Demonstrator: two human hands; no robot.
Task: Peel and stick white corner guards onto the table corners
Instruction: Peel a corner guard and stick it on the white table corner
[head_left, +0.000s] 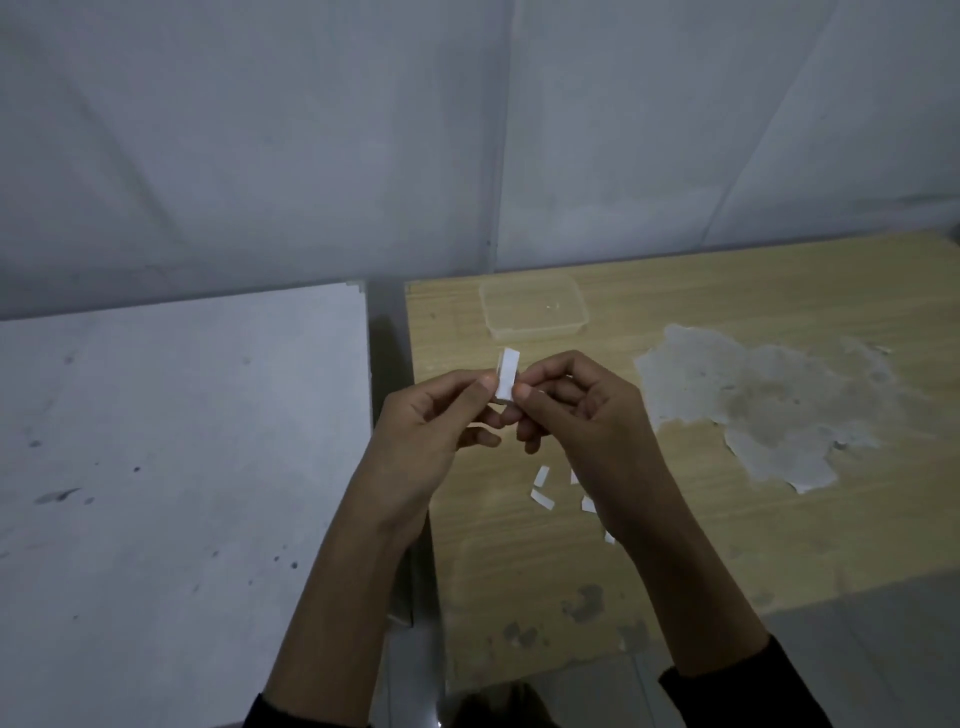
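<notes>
We see two bare forearms, each ending in a bare hand: the left hand (431, 415) and the right hand (576, 410). Both arms are uncovered from the wrist along most of the forearm. The left black fabric sleeve (270, 711) ends high up the arm at the bottom edge of the view. The right black fabric sleeve (743, 686) matches it, its cuff a soft, slightly bunched rim. The thumbnails we can see are short and plain.
</notes>
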